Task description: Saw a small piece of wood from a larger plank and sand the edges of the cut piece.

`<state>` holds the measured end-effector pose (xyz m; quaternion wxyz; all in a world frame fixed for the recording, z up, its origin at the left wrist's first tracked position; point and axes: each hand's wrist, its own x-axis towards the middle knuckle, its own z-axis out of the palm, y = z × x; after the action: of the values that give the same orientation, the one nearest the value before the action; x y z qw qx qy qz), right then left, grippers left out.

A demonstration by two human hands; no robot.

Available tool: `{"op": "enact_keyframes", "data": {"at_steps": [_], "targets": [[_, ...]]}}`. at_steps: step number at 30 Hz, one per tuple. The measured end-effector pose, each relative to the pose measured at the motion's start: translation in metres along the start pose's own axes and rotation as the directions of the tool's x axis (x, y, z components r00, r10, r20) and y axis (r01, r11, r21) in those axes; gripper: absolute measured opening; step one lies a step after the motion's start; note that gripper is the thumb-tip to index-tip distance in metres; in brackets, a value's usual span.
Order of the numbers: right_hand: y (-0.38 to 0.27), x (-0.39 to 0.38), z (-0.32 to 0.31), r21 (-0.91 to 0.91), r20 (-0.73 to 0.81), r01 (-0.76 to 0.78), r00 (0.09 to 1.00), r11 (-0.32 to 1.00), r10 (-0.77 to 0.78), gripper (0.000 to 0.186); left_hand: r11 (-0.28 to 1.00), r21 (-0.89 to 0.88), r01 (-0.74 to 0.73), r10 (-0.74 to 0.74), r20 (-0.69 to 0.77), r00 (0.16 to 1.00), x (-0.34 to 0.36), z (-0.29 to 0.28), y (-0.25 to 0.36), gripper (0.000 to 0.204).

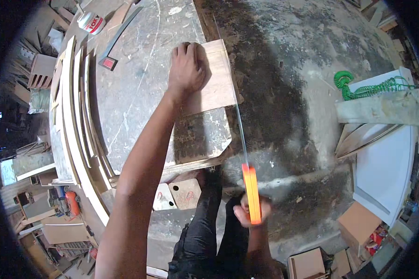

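Well, thinking of the whole view as a clock, a flat wooden board (219,76) is lying at 12 o'clock on a worn gray table (135,93), and its right side is sticking out past the table's edge. The left hand (187,67) is resting on top of the board, near 11 o'clock, with its fingers bending. I cannot tell if those fingers are gripping anything. The right hand (266,208), at 5 o'clock, is squeezing the orange and yellow handle (251,188) of a saw. The saw's long thin blade (240,128) is pointing up toward 12 o'clock and running along the board's right edge. I cannot tell how deep it is going.

Long wood strips (70,107) are lying near 9 o'clock. Between 10 and 11 o'clock, a white tub (91,23) is sitting close to a metal square (118,41). A curly green hose (372,89) is resting between 2 and 3 o'clock, and a big white panel (384,174) is leaning just past 3 o'clock.
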<state>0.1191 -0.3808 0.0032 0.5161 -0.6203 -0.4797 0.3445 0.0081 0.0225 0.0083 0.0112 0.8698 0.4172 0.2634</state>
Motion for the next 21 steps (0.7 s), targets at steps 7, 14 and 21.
{"op": "enact_keyframes", "data": {"at_steps": [7,14,21], "targets": [[-0.015,0.014,-0.001,0.187,-0.064,-0.137,0.986,0.973,0.151,0.025,0.992,0.009,0.123,-0.123,0.081,0.989,-0.002,-0.003,-0.004,0.054],[-0.009,0.084,0.009,0.046,-0.056,-0.034,0.998,0.998,0.036,0.019,1.000,-0.010,0.017,-0.018,-0.079,0.997,0.003,0.009,0.009,0.037],[-0.017,-0.018,-0.021,0.367,-0.028,-0.213,0.971,0.906,0.239,0.023,0.993,0.005,0.122,-0.122,0.075,0.990,0.006,-0.013,0.008,0.055]]}}
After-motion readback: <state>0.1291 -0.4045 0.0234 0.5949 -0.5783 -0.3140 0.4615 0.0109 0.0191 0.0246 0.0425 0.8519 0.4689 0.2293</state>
